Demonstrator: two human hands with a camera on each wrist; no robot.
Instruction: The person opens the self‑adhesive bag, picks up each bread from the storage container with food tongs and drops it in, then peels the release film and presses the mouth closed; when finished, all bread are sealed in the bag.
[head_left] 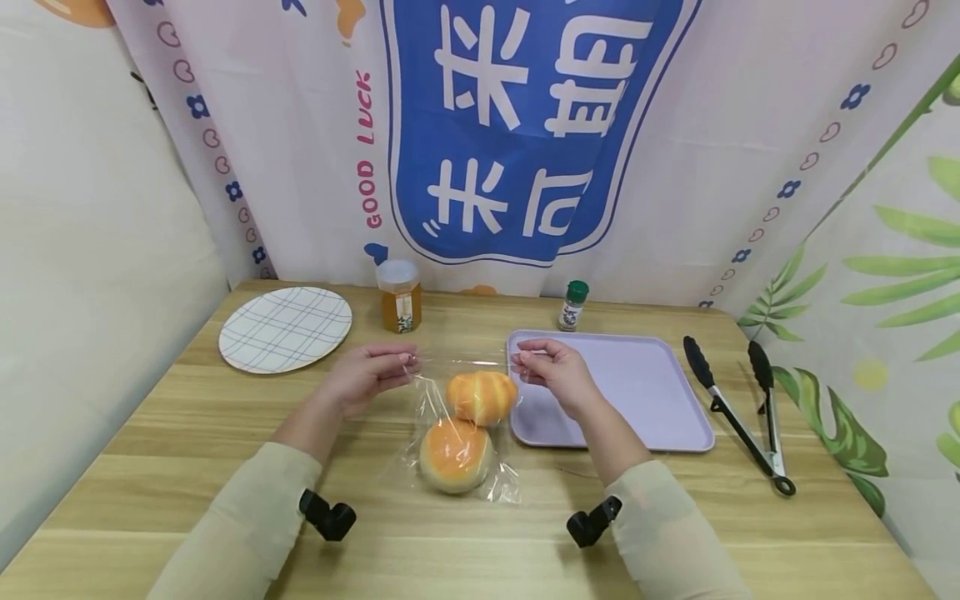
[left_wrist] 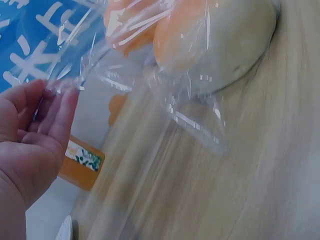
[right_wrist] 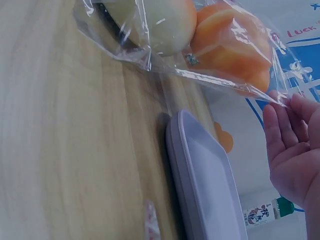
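Note:
A clear plastic bag (head_left: 504, 485) holds two pieces of bread, a round bun (head_left: 454, 457) and a ridged roll (head_left: 482, 397) beyond it. My left hand (head_left: 369, 377) pinches the bag's upper left corner between thumb and fingers. At the upper right corner my right hand (head_left: 558, 375) pinches the film in the same way, above the left edge of a lilac tray (head_left: 637, 392). Both wrist views show the film stretched between the hands, with the bun (left_wrist: 220, 45) low in the bag and the roll (right_wrist: 232, 47) nearer the opening.
A checked plate (head_left: 285, 329) lies at the back left, beside a honey jar (head_left: 399, 297). Behind the tray stands a green-capped seasoning bottle (head_left: 572, 307). Black-tipped tongs (head_left: 750, 433) lie spread at the right. A printed curtain (head_left: 300, 167) hangs along the table's back edge.

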